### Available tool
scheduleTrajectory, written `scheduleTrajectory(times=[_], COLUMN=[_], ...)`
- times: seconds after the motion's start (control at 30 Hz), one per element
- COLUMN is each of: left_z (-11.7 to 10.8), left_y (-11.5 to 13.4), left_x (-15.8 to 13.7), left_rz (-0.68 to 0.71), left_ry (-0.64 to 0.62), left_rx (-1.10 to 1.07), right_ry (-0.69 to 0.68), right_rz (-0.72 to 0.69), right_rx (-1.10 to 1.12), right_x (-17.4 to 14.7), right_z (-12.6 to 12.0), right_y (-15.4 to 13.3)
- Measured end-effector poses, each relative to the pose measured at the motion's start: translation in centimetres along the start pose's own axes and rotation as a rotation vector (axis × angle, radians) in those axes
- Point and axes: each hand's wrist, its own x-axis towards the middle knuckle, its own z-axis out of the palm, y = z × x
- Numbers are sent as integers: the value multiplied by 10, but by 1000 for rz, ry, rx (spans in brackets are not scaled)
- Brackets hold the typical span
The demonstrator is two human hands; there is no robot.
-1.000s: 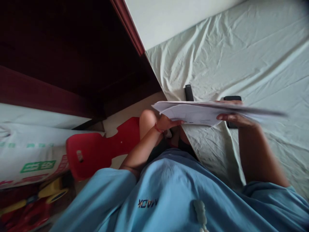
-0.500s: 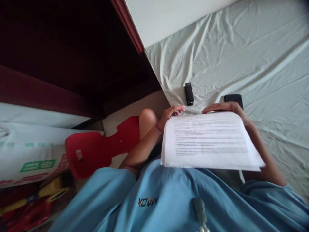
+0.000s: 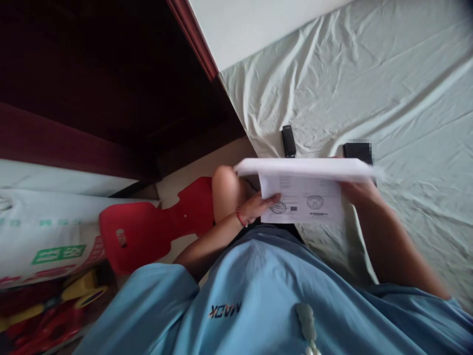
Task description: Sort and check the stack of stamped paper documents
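Papers (image 3: 300, 192) hung between the fingers, left hand (image 3: 255, 207) clamped on them, right hand's (image 3: 356, 190) grip too blurred to tell, black stapler (image 3: 288, 140) just beyond, dark case (image 3: 357, 153) partly blocked, red chair (image 3: 148, 231) leftward.

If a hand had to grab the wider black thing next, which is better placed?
Probably the right hand: it appears close to the black thing, while the left hand is across the papers. Both hold papers, so the right would need freeing first.
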Motion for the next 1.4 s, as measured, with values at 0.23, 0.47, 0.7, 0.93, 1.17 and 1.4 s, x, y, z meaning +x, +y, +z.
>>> scheduleTrajectory(times=[0.23, 0.47, 0.7, 0.93, 1.17, 1.4], left_z=[5, 9, 7, 7, 6, 3], left_y=[-16, 29, 24, 25, 32, 32], left_x=[-4, 22, 30, 40, 39, 41], left_rz=[-66, 147, 104, 162, 169, 184], left_ry=[77, 133, -3, 123, 75, -84], left_rx=[24, -180, -57, -121, -141, -30], right_ry=[46, -73, -139, -194, -153, -245], right_rz=[164, 261, 169, 213, 118, 58], right_rx=[109, 123, 103, 20, 89, 48], right_x=[-2, -16, -20, -23, -23, -25], right_z=[12, 12, -3, -9, -18, -21], right_y=[38, 41, 46, 40, 31, 23])
